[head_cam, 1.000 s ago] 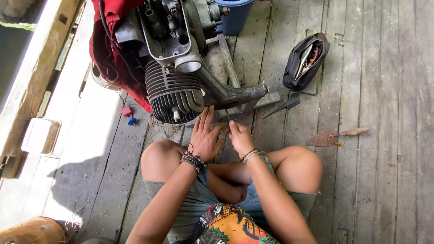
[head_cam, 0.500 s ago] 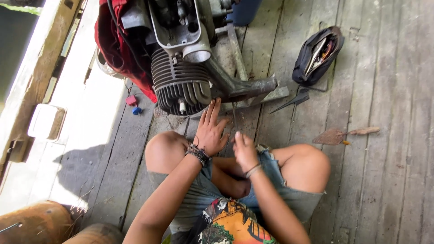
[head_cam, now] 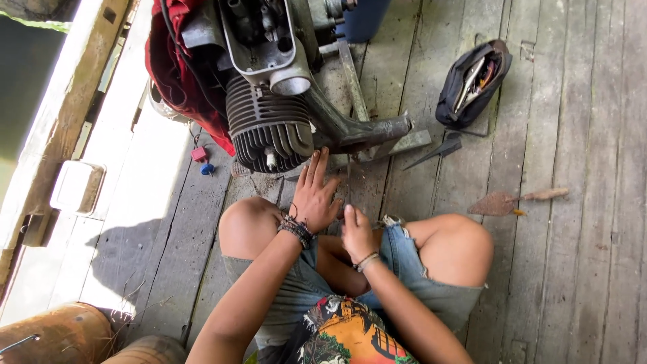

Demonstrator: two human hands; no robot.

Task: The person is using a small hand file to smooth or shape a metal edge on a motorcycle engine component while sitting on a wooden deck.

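Two hands work low between our bent knees, over the grey weathered plank floor (head_cam: 579, 283). Our left hand (head_cam: 315, 194), with dark beaded bands at the wrist, lies open and grips nothing, fingers spread toward the dark finned metal engine cylinder (head_cam: 268, 131); its fingertips are just short of the fins. A half second ago that hand sat a little farther back, so we judge it is closing on the engine. Our right hand (head_cam: 358, 234) is curled, thumb up, beside the left; we cannot tell whether anything small is pinched in it. It has drawn nearer our lap than a second ago.

Outward: a grey cast exhaust pipe (head_cam: 367, 129) runs right from the cylinder. Red cloth (head_cam: 178, 74) drapes the engine's left side. Small red and blue bits (head_cam: 203, 160) lie on the planks left of it. Farther right, an open black tool pouch (head_cam: 472, 84) and a rusty pointed trowel (head_cam: 502, 201).
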